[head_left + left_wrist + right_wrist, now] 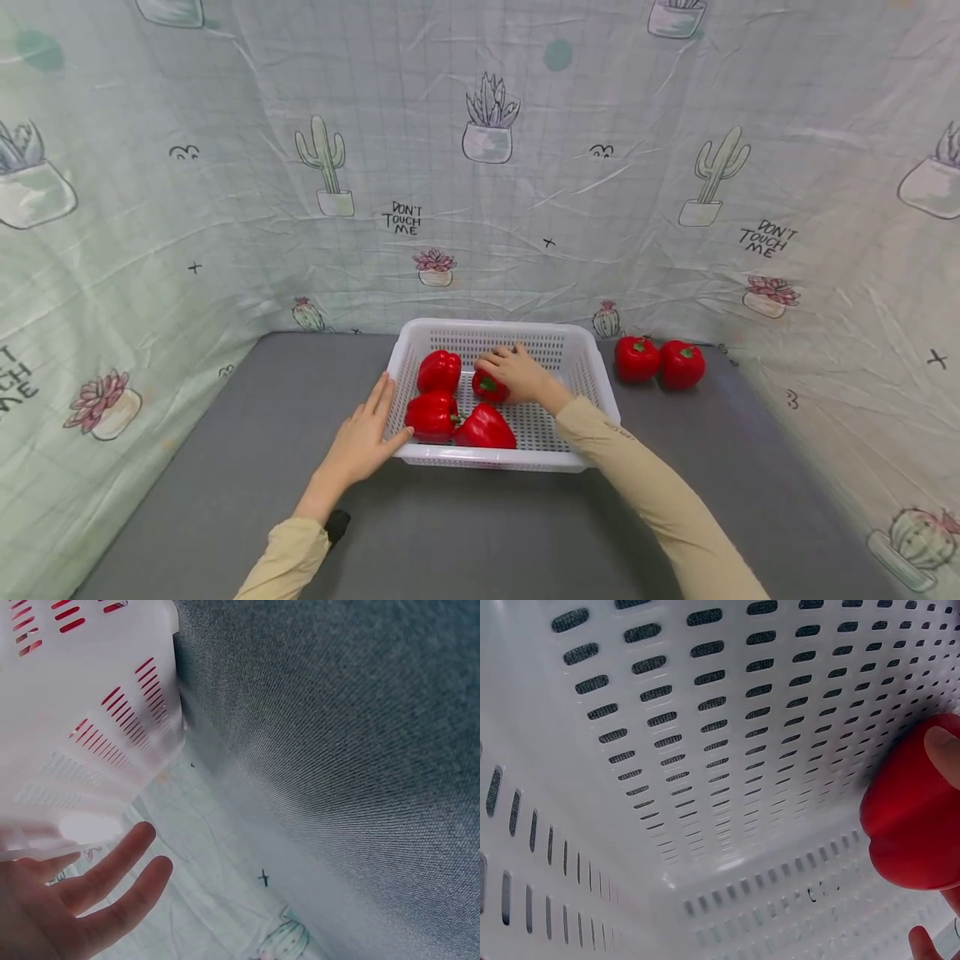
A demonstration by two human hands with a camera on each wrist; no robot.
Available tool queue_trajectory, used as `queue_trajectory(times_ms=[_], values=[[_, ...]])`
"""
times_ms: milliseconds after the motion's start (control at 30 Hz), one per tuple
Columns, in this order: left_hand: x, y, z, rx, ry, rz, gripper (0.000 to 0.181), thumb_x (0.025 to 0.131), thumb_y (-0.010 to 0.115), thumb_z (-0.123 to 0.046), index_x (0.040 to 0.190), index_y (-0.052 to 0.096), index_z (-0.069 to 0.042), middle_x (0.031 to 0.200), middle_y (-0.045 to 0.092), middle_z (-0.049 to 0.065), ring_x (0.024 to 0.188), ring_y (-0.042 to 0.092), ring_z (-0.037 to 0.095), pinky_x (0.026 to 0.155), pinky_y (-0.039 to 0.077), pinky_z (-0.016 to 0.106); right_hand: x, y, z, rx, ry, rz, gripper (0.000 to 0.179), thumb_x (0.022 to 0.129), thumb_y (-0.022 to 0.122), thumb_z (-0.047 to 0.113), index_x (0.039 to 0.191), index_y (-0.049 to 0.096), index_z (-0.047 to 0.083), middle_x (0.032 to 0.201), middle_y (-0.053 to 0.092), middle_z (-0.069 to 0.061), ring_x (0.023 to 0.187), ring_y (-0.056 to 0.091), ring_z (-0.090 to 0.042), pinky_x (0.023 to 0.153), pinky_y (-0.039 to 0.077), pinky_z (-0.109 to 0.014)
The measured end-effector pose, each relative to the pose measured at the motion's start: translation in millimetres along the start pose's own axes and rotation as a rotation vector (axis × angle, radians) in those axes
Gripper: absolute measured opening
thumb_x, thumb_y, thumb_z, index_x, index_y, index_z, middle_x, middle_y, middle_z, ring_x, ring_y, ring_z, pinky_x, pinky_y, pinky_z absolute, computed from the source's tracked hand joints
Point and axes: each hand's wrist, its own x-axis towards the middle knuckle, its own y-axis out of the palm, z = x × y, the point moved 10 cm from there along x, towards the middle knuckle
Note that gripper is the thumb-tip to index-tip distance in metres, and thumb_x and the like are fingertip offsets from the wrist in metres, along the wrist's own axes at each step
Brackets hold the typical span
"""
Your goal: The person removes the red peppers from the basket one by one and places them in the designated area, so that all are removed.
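A white perforated plastic basket (495, 458) stands on the grey table with several red bell peppers in it. Inside it, my right hand (517, 375) grips one red bell pepper (491, 387) from above, fingers curled over its far side. In the right wrist view that bell pepper (915, 810) sits close over the slotted floor, a thumb against its skin. My left hand (363, 433) rests on the basket's left rim with fingers extended; the left wrist view shows its straight fingers (120, 907) beside the outer wall. Three more peppers, one a tilted bell pepper (486, 427), lie in the basket's left half.
Two red bell peppers (637, 360) (681, 365) stand side by side on the table, right of the basket. A cloth printed with cacti (491, 208) hangs behind and along both sides of the grey table (480, 533).
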Motion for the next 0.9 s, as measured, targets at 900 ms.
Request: queue_trajectory(times_ms=[900], values=[[-0.1,-1.7,-1.9,0.044,-0.011,-0.027,0.079,0.08,0.055,-0.042,0.14,0.025,-0.001,0.147,0.023,0.015,0.107,0.05,0.04,0.082,0.043,0.058,2.4,7,-12,-0.1,0.073,0.043,0.074,0.065,0.071,0.05,0.124,0.045,0.013,0.127,0.047,-0.006,0.117,0.042,-0.023,0.097,0.037,-0.045]])
